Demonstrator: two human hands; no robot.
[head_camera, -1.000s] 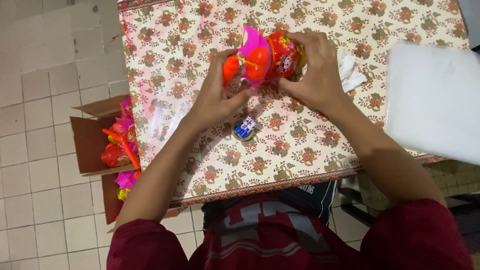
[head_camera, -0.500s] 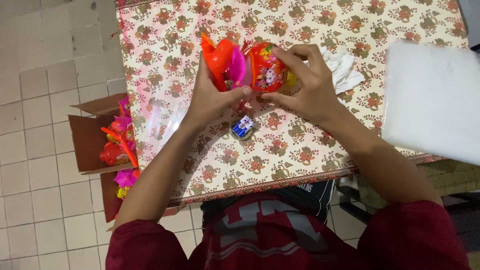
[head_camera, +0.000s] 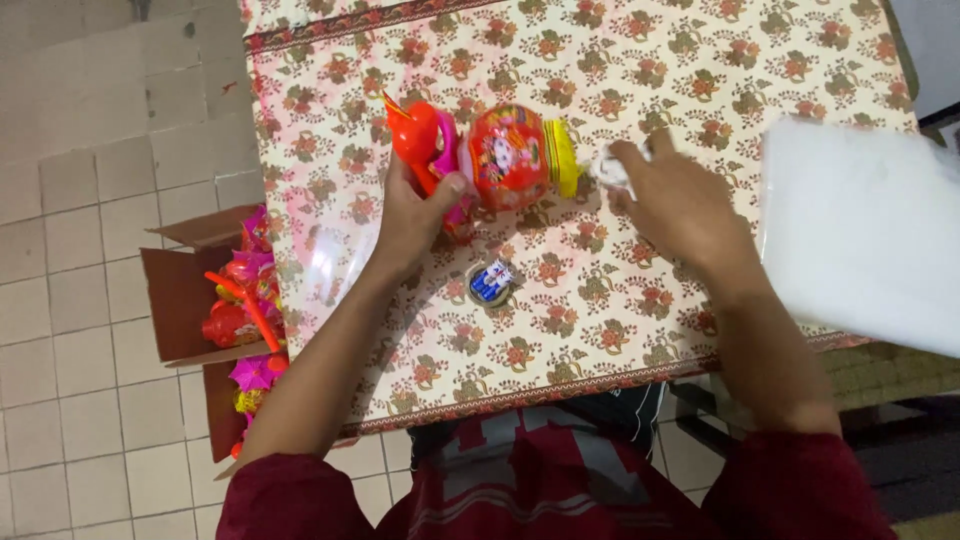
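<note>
A red, pink and yellow plastic toy (head_camera: 495, 155) lies on the floral tablecloth (head_camera: 620, 290). My left hand (head_camera: 415, 215) grips its orange-red and pink left end. My right hand (head_camera: 675, 205) is off the toy, to its right, with its fingertips on a small piece of crumpled white plastic (head_camera: 608, 168). A small round blue and white roll (head_camera: 491, 283) sits on the cloth below the toy, between my arms.
A stack of white plastic bags (head_camera: 860, 230) covers the table's right side. An open cardboard box (head_camera: 190, 300) holding several red and pink toys (head_camera: 245, 310) stands on the tiled floor left of the table.
My right hand let go of the toy and moved right to the white plastic. The toy came down onto the cloth, still held at its left end by my left hand.
</note>
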